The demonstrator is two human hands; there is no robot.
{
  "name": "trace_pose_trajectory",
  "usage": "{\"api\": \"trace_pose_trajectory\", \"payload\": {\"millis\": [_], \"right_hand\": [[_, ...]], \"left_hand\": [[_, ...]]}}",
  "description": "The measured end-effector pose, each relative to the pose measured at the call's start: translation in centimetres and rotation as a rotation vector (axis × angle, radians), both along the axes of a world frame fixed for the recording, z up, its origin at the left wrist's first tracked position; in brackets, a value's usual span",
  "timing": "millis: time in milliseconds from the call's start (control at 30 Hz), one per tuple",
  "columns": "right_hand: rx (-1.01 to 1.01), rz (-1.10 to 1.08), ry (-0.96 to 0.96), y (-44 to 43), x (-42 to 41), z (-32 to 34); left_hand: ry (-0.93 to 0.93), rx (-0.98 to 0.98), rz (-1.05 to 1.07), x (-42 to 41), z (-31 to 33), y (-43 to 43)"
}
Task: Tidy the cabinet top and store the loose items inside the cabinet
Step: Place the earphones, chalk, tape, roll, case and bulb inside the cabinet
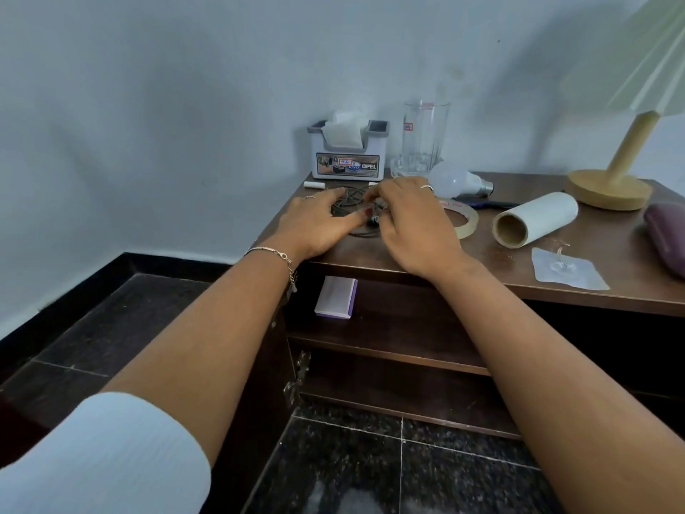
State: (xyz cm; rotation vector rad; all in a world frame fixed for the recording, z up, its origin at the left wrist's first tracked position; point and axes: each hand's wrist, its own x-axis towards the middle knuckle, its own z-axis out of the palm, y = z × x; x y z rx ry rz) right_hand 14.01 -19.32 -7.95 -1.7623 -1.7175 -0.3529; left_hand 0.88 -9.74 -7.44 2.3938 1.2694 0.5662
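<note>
A tangled dark earphone cable [354, 196] lies on the left end of the brown cabinet top [489, 265]. My left hand [318, 224] rests on the cable's left side, thumb by the earbuds. My right hand [411, 224] pinches the cable from the right, its fingertips hidden among the wires. Loose on the top lie a white bulb [454, 181], a tape ring [467, 218], a paper roll [533, 224], a clear adhesive hook [565, 270] and a purple case [667, 235]. Below, the cabinet stands open, with a small purple-edged box [336, 296] on its upper shelf.
A white tissue holder [348, 157] and a tall glass [424, 137] stand at the back by the wall. A wooden lamp [609, 187] stands at the back right. A white stick [314, 184] lies in front of the holder. Dark tiled floor [370, 461] is below.
</note>
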Motion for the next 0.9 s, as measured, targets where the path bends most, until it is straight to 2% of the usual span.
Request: {"api": "trace_pose_trajectory", "payload": {"millis": [200, 533, 900], "right_hand": [[-0.037, -0.069, 0.049, 0.3, 0.3, 0.0], [-0.104, -0.065, 0.11, 0.3, 0.4, 0.2], [-0.174, -0.103, 0.05, 0.5, 0.3, -0.2]], "left_hand": [[0.011, 0.1, 0.046, 0.3, 0.3, 0.8], [-0.109, 0.207, 0.059, 0.3, -0.4, 2.1], [-0.572, -0.021, 0.183, -0.6, -0.9, 2.3]]}}
